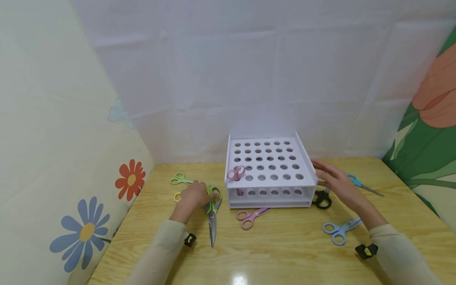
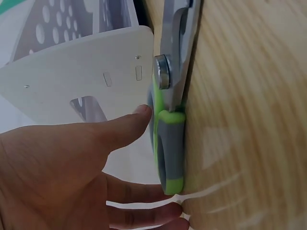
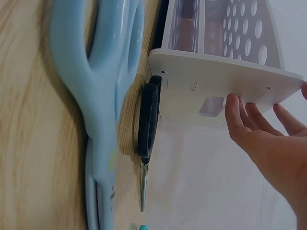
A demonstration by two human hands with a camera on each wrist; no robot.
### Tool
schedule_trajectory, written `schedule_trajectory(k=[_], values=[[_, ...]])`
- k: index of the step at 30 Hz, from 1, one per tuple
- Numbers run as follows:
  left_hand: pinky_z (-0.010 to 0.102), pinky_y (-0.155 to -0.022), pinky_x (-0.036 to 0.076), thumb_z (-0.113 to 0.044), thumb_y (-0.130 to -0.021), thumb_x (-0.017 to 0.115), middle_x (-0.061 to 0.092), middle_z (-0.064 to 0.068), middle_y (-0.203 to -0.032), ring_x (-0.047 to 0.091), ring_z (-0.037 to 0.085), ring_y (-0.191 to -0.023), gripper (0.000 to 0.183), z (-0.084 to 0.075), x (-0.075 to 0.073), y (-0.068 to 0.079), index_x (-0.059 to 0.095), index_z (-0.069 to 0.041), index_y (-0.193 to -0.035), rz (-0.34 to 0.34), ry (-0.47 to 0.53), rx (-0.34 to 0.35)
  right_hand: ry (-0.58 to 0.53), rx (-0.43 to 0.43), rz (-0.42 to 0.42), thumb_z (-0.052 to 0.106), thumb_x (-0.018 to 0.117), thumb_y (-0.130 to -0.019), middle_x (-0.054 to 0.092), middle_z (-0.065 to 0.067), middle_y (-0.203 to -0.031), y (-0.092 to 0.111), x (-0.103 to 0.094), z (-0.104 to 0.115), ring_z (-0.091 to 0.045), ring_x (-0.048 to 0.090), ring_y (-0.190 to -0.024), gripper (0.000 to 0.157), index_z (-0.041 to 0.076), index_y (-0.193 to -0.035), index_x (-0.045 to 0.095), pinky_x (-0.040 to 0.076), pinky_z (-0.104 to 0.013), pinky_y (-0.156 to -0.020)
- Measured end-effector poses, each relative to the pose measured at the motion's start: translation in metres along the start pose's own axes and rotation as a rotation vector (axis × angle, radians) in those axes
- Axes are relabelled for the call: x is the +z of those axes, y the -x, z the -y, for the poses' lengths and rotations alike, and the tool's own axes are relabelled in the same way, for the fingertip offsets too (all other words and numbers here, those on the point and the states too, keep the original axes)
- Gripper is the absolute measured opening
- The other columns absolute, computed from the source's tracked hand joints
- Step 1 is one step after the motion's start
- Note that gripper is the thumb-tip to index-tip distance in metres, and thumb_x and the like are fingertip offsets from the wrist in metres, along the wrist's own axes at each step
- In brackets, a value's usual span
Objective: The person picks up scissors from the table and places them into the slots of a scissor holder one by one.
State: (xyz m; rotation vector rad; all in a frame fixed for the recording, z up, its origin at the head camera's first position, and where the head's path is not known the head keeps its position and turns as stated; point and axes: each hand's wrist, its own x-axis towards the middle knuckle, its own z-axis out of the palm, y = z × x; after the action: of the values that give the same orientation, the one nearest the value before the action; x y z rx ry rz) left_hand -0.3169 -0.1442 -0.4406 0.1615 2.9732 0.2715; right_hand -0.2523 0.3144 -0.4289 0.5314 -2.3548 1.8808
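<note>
My left hand point(image 1: 194, 196) is at the handles of large grey-and-green scissors point(image 1: 212, 221), which lie on the table with blades pointing toward me. In the left wrist view the thumb is by the handle point(image 2: 170, 143) and the other fingers extend past its end, not closed round it. My right hand point(image 1: 336, 186) rests extended fingertips on the right side wall of a white rack with rows of holes point(image 1: 307, 160); the right wrist view shows the fingers point(image 3: 232, 112) near its slot. Pink scissors point(image 1: 236, 173) stand handles-up in a hole at the rack's left front.
Pink scissors point(image 1: 253, 215) lie before the rack. Light-green scissors point(image 1: 181, 180) and a yellow handle point(image 1: 177, 196) are by my left hand. Near my right hand are black scissors point(image 1: 323, 199), light-blue scissors point(image 1: 341, 230) and teal-handled scissors point(image 1: 356, 181). White cloth point(image 1: 221, 79) hangs behind.
</note>
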Motion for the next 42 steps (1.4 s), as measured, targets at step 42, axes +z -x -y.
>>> schedule_trajectory(k=[42], values=[[0.032,-0.056,0.041,-0.035,-0.076,0.086,0.054,0.007,-0.075,0.049,0.022,-0.066,0.042,0.013,0.012,-0.015,0.056,-0.006,-0.079,-0.045,0.431,0.000,0.042,0.027,0.003,0.030,0.048,-0.110,0.032,-0.020,-0.161,0.001,-0.002,0.000,-0.021,0.051,-0.131,0.055,0.010,-0.159,0.034,0.052,-0.029,-0.095]])
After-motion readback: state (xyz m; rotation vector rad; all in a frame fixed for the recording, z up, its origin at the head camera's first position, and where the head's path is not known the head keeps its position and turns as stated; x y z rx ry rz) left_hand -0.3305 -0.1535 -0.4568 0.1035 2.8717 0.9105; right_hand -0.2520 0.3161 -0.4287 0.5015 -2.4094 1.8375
